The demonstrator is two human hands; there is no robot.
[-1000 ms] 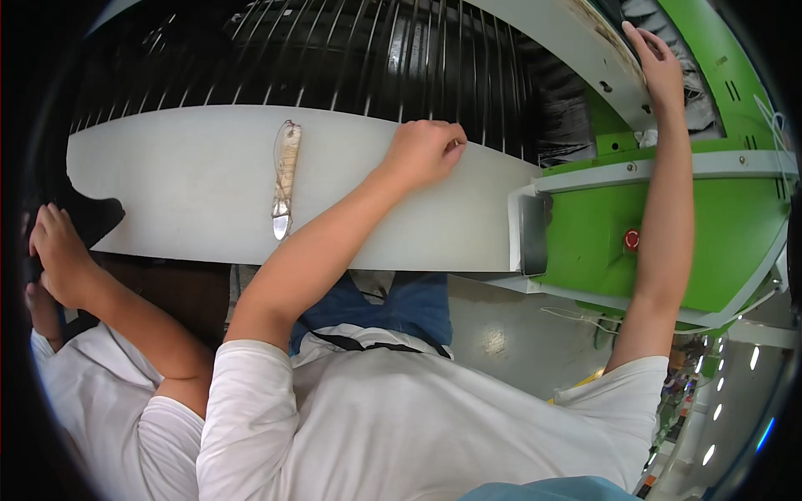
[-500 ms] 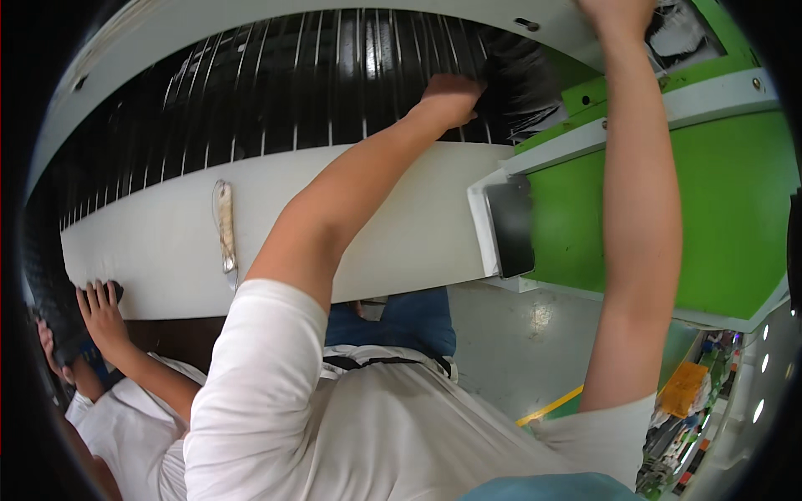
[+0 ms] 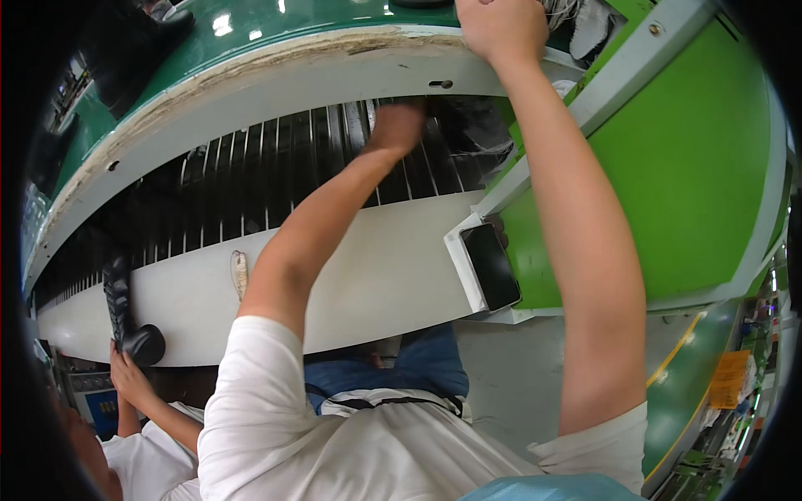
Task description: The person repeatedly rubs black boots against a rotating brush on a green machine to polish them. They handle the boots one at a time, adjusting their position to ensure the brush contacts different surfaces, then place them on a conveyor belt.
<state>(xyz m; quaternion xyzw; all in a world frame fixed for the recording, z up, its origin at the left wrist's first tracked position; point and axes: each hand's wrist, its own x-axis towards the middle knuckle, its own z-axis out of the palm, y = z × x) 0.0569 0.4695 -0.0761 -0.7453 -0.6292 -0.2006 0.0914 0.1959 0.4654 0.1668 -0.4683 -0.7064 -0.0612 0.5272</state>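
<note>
My left hand [image 3: 396,132], smeared by motion, is over the dark slatted trough [image 3: 276,171] beyond the white board. What it holds, if anything, does not show. A dark, loose heap with whitish, wrinkled bits [image 3: 480,134] lies in the trough to its right. My right hand [image 3: 504,29] is up at the top edge of the picture, over the far rim, with its fingertips cut off or hidden. Just right of it are pale strands like laces [image 3: 565,10]. A tool with a pale, wrapped handle [image 3: 240,274] lies on the white board [image 3: 384,267], partly behind my left arm.
At the left, a co-worker's hands [image 3: 132,380] hold a black boot [image 3: 121,309] at the board's edge. Black boots [image 3: 125,58] stand on the green surface [image 3: 242,25] beyond the worn rim. A phone-like dark slab [image 3: 491,265] rests in a white holder beside the green panel [image 3: 668,184].
The view has tilted farther ahead, showing the green surface and boots. My left hand stays over the trough, now more blurred. The co-worker's black boot has come up onto the board.
</note>
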